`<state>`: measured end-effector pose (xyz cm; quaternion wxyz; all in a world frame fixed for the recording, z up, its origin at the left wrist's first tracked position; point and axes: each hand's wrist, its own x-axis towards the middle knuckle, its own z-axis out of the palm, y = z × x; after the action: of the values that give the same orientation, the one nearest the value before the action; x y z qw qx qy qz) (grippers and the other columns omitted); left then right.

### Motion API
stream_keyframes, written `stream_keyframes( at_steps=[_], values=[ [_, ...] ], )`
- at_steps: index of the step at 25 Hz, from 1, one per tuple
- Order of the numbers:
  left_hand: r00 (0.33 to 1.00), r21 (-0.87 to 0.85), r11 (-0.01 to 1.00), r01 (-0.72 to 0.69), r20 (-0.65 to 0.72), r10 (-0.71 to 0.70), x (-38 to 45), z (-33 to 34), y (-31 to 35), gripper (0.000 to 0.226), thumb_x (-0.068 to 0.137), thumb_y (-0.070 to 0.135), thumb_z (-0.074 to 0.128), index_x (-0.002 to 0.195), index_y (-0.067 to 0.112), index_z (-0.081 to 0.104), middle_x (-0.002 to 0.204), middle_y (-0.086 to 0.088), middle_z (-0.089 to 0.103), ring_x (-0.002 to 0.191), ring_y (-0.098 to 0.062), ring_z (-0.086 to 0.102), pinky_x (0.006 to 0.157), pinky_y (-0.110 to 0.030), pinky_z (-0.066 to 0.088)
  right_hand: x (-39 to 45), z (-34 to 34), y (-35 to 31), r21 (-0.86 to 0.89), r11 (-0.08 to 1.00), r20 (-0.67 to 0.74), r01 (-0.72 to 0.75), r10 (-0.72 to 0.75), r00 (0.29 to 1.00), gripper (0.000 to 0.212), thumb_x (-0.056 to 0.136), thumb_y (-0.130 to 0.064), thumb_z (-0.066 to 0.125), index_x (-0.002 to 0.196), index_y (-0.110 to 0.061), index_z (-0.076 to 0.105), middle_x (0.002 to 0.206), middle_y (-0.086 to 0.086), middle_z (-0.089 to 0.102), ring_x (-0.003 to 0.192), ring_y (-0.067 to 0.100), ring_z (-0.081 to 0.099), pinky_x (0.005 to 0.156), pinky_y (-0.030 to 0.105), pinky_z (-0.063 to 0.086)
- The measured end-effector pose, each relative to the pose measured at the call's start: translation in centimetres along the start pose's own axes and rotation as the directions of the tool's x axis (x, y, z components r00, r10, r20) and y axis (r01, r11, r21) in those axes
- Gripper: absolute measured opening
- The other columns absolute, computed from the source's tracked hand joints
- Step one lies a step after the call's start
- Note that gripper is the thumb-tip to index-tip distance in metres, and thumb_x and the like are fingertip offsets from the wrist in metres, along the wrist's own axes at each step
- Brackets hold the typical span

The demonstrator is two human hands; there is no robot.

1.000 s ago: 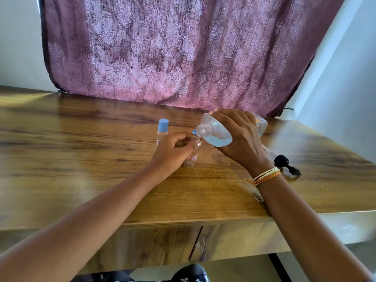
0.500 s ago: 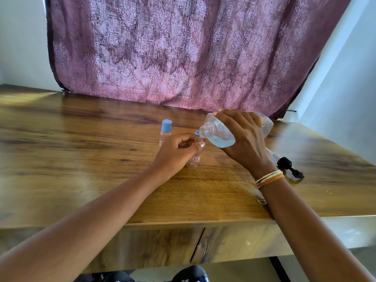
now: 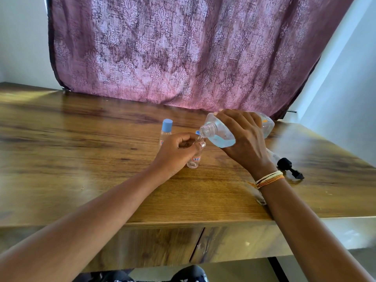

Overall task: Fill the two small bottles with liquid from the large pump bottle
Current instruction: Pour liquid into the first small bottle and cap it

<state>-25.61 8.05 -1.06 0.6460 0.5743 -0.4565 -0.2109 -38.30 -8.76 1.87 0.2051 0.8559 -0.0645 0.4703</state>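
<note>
My right hand (image 3: 244, 139) grips the large clear bottle (image 3: 219, 135), tipped on its side with its open neck pointing left and down. Pale blue liquid pools in its lower side. The neck sits right over the mouth of a small clear bottle (image 3: 194, 160) with a red-and-white label, standing on the table. My left hand (image 3: 179, 149) holds this small bottle near its top. A second small bottle (image 3: 165, 131) with a blue cap stands upright just behind my left hand. A bit of blue cap (image 3: 197, 132) shows behind the open bottle's mouth.
The black pump head (image 3: 289, 166) with its tube lies on the wooden table (image 3: 81, 159) to the right of my right wrist. A purple patterned curtain (image 3: 183, 53) hangs behind the table. The table's front edge runs under my forearms.
The large bottle's neck has come down closer onto the small bottle's mouth. Both hands keep their grips and the capped bottle has not moved.
</note>
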Motion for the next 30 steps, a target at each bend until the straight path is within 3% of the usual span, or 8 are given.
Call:
stream_keyframes(
  at_steps=[3, 9, 11, 22, 25, 30],
  values=[
    [1.000, -0.026, 1.000, -0.006, 0.013, 0.006, -0.01, -0.05, 0.00, 0.011, 0.086, 0.020, 0.068, 0.093, 0.013, 0.072, 0.090, -0.027, 0.070, 0.073, -0.028, 0.066, 0.077, -0.048, 0.055, 0.02, 0.10, 0.07, -0.002, 1.000, -0.011, -0.001, 0.001, 1.000, 0.046, 0.079, -0.033, 0.075, 0.121, -0.022, 0.059, 0.122, 0.001, 0.065, 0.111, 0.024, 0.060, 0.088, 0.046, 0.043],
    [1.000, 0.009, 1.000, -0.005, 0.002, 0.005, 0.07, 0.03, -0.03, 0.011, 0.087, 0.018, 0.066, 0.095, 0.012, 0.072, 0.094, -0.026, 0.070, 0.082, -0.034, 0.068, 0.084, -0.045, 0.055, 0.02, 0.12, 0.06, -0.015, 1.000, -0.022, -0.002, 0.002, 1.000, 0.045, 0.079, -0.032, 0.076, 0.120, -0.022, 0.060, 0.121, 0.000, 0.065, 0.110, 0.024, 0.060, 0.087, 0.046, 0.044],
    [1.000, 0.019, 1.000, -0.004, -0.002, 0.004, 0.06, -0.01, -0.06, 0.010, 0.087, 0.020, 0.067, 0.095, 0.016, 0.072, 0.095, -0.021, 0.072, 0.089, -0.029, 0.070, 0.089, -0.046, 0.054, 0.07, 0.07, 0.04, -0.019, 1.000, -0.026, -0.005, 0.004, 1.000, 0.045, 0.079, -0.031, 0.076, 0.120, -0.022, 0.060, 0.121, 0.000, 0.065, 0.110, 0.023, 0.060, 0.088, 0.045, 0.043],
    [1.000, 0.030, 1.000, -0.010, -0.004, 0.010, 0.13, -0.12, -0.24, 0.010, 0.087, 0.022, 0.068, 0.094, 0.017, 0.073, 0.093, -0.017, 0.074, 0.085, -0.022, 0.069, 0.089, -0.043, 0.054, -0.01, 0.07, 0.00, -0.020, 1.000, -0.024, -0.016, 0.016, 1.000, 0.044, 0.080, -0.034, 0.075, 0.120, -0.021, 0.063, 0.122, 0.000, 0.065, 0.111, 0.023, 0.060, 0.088, 0.046, 0.043],
    [1.000, 0.020, 1.000, -0.006, -0.004, 0.006, 0.15, -0.08, -0.27, 0.010, 0.087, 0.022, 0.068, 0.094, 0.018, 0.073, 0.093, -0.016, 0.074, 0.093, -0.030, 0.070, 0.090, -0.043, 0.054, -0.05, 0.02, -0.03, -0.023, 1.000, -0.024, -0.014, 0.013, 1.000, 0.044, 0.080, -0.033, 0.074, 0.120, -0.020, 0.062, 0.122, 0.000, 0.065, 0.111, 0.023, 0.059, 0.088, 0.045, 0.042],
    [1.000, 0.026, 1.000, 0.003, -0.001, -0.003, 0.13, -0.04, -0.18, 0.011, 0.087, 0.023, 0.067, 0.095, 0.018, 0.073, 0.095, -0.015, 0.074, 0.095, -0.028, 0.069, 0.090, -0.041, 0.054, 0.03, -0.03, 0.02, -0.027, 1.000, -0.031, -0.011, 0.010, 0.999, 0.044, 0.080, -0.034, 0.074, 0.120, -0.020, 0.062, 0.122, 0.001, 0.065, 0.112, 0.023, 0.059, 0.088, 0.045, 0.042]
  ],
)
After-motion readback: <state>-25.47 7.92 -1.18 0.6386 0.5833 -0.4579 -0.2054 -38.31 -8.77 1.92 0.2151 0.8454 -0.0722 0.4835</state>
